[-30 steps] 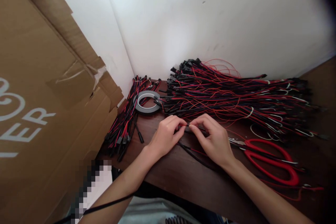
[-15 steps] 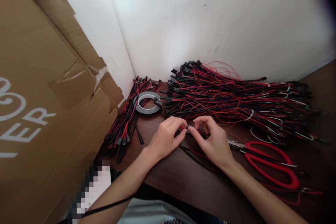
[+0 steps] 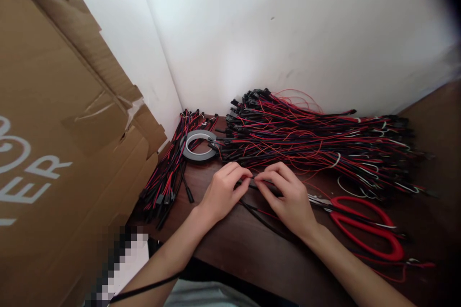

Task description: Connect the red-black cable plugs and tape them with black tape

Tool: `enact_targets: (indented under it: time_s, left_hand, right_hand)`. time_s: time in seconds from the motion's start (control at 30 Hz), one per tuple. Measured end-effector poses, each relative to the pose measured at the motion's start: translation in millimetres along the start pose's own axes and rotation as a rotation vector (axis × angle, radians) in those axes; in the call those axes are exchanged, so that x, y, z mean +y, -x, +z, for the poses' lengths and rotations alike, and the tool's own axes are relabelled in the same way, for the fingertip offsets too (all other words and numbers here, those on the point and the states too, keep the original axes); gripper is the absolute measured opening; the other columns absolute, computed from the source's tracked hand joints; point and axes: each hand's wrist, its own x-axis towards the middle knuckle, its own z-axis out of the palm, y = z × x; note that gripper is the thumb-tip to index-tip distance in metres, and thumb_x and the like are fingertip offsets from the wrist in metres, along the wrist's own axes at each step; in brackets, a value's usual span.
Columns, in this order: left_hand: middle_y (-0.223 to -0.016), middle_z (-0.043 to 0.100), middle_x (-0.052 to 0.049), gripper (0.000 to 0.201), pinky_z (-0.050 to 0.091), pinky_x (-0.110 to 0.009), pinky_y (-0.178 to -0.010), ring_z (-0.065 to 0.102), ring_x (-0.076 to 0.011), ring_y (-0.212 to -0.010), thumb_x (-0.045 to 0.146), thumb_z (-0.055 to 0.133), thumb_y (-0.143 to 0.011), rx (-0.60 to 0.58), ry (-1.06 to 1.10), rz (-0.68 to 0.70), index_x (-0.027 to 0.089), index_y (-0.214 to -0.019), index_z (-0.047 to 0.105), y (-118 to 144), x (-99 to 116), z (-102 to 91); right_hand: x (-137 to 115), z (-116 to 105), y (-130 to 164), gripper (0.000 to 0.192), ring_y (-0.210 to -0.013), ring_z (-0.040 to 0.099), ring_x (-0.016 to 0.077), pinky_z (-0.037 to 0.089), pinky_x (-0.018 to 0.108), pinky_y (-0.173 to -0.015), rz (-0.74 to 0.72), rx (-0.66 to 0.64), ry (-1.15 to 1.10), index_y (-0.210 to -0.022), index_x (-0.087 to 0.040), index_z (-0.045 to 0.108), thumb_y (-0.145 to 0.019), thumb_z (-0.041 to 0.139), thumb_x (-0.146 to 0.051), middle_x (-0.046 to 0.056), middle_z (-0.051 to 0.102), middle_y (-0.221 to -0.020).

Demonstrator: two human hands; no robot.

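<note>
My left hand (image 3: pixel 226 191) and my right hand (image 3: pixel 287 196) meet at the fingertips over the dark table, both closed in a pinch. Between them runs a thin wire cable (image 3: pixel 264 215), black with a red strand, which loops below the fingers toward the right forearm. The spot where the fingertips come together is too small to make out clearly. Just right of my right hand lie scissors (image 3: pixel 365 225) with big red handles, their blades partly hidden behind the hand. A roll of grey tape (image 3: pixel 199 154) lies flat beyond my left hand.
A large pile of red and black wire cables (image 3: pixel 295 134) with connectors spreads along the white wall (image 3: pixel 266 48). A smaller cable bunch (image 3: pixel 167 177) lies at left. The cardboard box (image 3: pixel 82 120) stands close on the left. Loose wires lie by the scissors.
My right thumb and fingers have closed together onto the cable near my left fingertips; the right index finger was raised before. The whole view has shifted slightly.
</note>
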Motion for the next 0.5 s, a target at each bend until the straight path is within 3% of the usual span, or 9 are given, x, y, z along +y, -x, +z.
enact_targets:
  time_s: [0.23, 0.5]
  left_hand:
    - [-0.086, 0.062, -0.005, 0.011, 0.049, -0.026, -0.072, 0.058, -0.0152, -0.08, 0.011, 0.052, -0.092, 0.023, -0.067, 0.033, 0.015, -0.092, 0.062, 0.2, 1.1, 1.0]
    - [-0.086, 0.061, -0.006, 0.014, 0.05, -0.029, -0.074, 0.057, -0.0169, -0.082, 0.016, 0.048, -0.096, 0.009, -0.164, 0.099, 0.014, -0.094, 0.061, -0.1, -1.3, 1.4]
  right_hand:
    - [-3.6, -1.9, 0.7, 0.007, -0.081, 0.053, 0.0181, 0.046, 0.032, -0.073, -0.008, -0.023, 0.112, -0.095, -0.019, 0.062, -0.093, 0.056, -0.016, 0.005, 0.058, -0.086]
    - [-5.1, -1.5, 0.2, 0.017, -0.081, 0.053, 0.021, 0.042, 0.032, -0.065, -0.018, -0.074, 0.313, -0.096, -0.019, 0.066, -0.097, 0.05, -0.022, 0.007, 0.063, -0.087]
